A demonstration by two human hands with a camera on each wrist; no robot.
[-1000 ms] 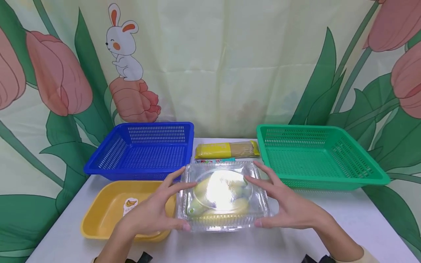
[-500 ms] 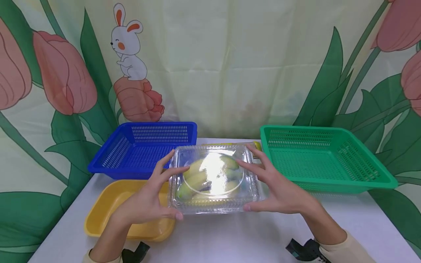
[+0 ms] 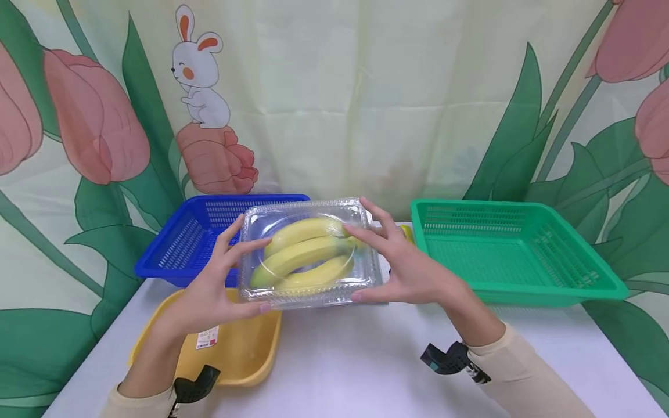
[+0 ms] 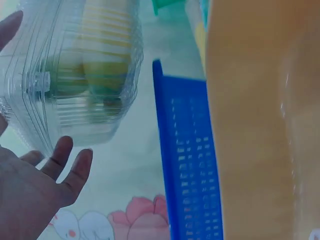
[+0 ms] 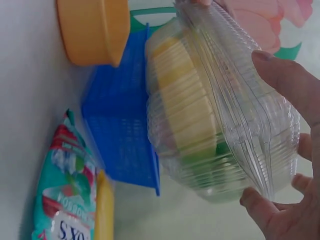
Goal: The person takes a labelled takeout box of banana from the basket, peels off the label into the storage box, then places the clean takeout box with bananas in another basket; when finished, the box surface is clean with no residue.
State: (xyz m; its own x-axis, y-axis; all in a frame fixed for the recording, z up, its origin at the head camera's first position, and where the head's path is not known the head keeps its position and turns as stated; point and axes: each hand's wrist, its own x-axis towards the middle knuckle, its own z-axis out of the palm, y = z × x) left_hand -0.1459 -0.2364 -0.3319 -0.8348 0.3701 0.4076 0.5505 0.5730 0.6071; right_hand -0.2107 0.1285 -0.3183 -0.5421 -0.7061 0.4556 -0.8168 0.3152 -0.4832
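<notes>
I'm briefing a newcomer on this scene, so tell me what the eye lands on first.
First comes the clear plastic box of bananas, held up off the white table between the left hand and the right hand, one at each end. Behind it sit a blue basket on the left and a green basket on the right. A yellow tray lies below the left hand.

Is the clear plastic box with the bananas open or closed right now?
Closed. The clear plastic box has its lid down over the bananas, while the left hand and right hand grip its two ends.
</notes>
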